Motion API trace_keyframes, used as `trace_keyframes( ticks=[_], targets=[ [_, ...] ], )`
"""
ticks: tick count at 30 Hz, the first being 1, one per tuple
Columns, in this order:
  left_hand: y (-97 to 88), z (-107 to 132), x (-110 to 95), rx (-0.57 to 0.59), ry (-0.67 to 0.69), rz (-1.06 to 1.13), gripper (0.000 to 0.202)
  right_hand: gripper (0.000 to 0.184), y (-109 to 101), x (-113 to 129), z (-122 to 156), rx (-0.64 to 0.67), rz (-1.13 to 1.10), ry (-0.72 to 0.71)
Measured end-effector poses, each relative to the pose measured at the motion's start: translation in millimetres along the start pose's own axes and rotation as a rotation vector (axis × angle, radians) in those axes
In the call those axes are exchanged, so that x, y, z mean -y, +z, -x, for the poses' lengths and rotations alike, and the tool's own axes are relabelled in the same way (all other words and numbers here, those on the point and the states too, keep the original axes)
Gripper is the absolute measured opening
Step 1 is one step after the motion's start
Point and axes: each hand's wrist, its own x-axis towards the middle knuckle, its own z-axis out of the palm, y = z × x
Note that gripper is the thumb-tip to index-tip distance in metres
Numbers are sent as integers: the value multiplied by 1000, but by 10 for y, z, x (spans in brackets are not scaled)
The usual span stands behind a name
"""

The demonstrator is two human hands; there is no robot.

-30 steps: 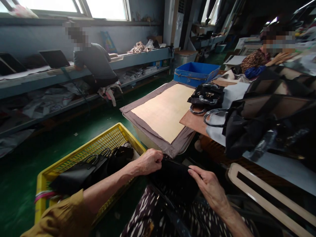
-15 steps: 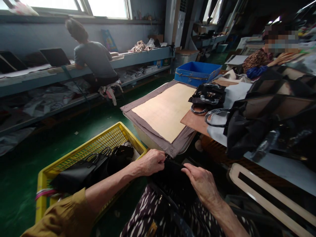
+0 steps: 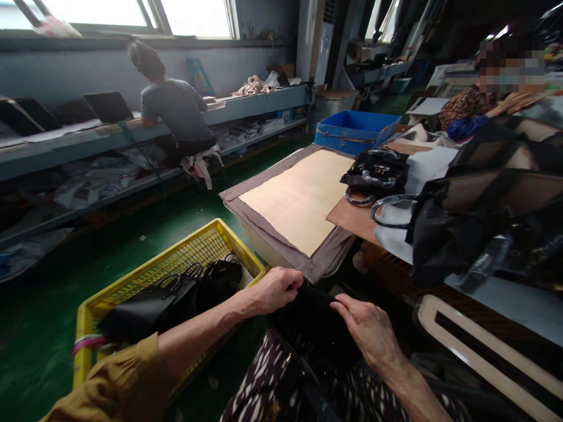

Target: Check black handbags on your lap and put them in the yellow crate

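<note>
A black handbag rests on my lap, over patterned cloth; its lower part is dark and hard to make out. My left hand is closed on the bag's upper edge at the left. At the right end of that same edge, my right hand pinches it between thumb and fingers. The edge is stretched between both hands. Just left of my left forearm, a yellow crate holds several black bags.
Ahead stands a bin topped with a pale board. A table at right carries wrapped black handbags. Behind is a blue bin. A slotted pale frame lies low right. One person sits at the left bench, another at right.
The whole view has shifted slightly, so things sit a little further right. Both hands keep their hold on the bag's edge, and the bag is tilted a bit differently.
</note>
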Motion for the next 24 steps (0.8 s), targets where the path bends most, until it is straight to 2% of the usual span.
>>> trace_keyframes(
  ticks=[2, 4, 7, 10, 17, 24],
  targets=[
    [-16, 5, -20, -13, -27, 4, 11, 26, -5, 5, 8, 0, 2, -5],
    [-34, 9, -41, -16, -38, 12, 18, 25, -9, 16, 17, -9, 20, -12],
    [-52, 13, -61, 14, -41, 5, 27, 22, -23, 58, 27, -47, 127, -36],
    [-53, 13, -78, 52, -51, -13, 25, 19, -29, 135, 11, -107, 227, -85],
    [-21, -26, -98, 24, -68, 27, 21, 15, 69, 337, -125, -113, 178, -167],
    [-9, -27, -28, -28, -124, 51, 19, 18, 105, 391, -223, -145, 184, -221]
  ],
)
